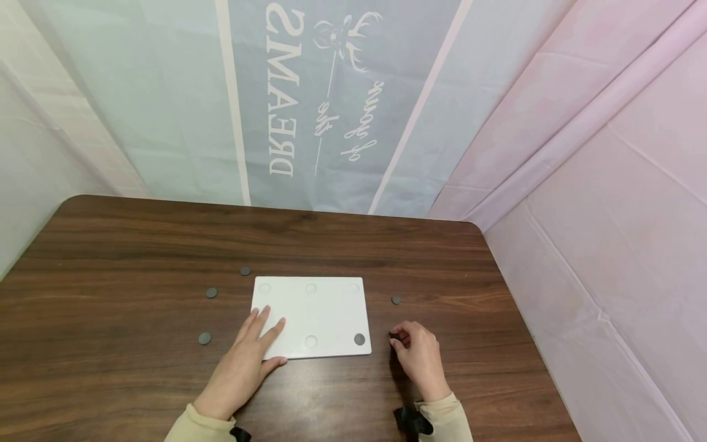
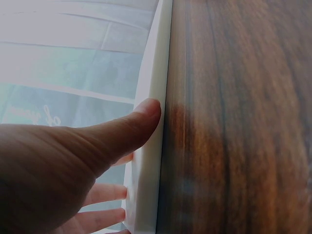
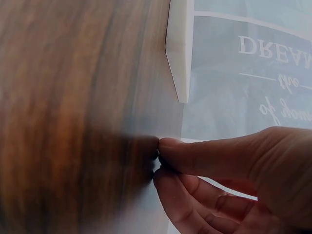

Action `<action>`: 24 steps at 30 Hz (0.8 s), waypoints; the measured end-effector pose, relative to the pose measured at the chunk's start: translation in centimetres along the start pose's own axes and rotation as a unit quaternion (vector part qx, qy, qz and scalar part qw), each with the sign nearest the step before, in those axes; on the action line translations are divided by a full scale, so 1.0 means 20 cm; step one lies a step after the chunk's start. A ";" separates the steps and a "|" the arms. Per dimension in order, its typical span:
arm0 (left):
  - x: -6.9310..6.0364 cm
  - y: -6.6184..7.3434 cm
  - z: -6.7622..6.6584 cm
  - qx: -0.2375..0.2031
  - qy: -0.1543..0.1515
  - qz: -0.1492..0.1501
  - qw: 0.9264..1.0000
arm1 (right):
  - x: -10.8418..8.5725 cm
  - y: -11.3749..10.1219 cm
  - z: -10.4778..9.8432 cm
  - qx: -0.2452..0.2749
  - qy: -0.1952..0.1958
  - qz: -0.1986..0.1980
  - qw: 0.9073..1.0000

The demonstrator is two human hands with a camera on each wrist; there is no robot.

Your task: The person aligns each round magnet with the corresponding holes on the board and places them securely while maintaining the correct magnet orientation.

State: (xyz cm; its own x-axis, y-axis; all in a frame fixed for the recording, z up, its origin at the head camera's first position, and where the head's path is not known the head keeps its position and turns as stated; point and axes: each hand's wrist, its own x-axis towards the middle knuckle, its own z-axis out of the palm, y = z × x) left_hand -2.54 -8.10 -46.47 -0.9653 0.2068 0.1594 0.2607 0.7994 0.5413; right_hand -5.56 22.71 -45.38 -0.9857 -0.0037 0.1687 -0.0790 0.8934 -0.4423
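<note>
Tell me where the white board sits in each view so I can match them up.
Head: white board lies below centre, slightly left, under the fingers of the left hand.
Left wrist: white board is a narrow, near-vertical strip around the middle, partly covered by the thumb.
Right wrist: white board is a narrow strip at top centre, above the right hand.
Shared landmark: the brown wooden table.
</note>
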 end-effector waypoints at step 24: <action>0.00 0.00 -0.01 -0.002 -0.002 -0.001 1.000 | 0.01 -0.05 0.01 0.023 -0.011 -0.002 1.000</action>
State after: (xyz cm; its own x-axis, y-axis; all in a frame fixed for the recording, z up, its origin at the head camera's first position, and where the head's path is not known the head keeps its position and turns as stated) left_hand -2.56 -8.16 -46.34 -0.9661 0.2062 0.1552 0.2578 0.7973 0.5457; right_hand -5.78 21.66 -45.10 -0.9884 -0.0178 0.1510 -0.0893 0.8715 -0.4822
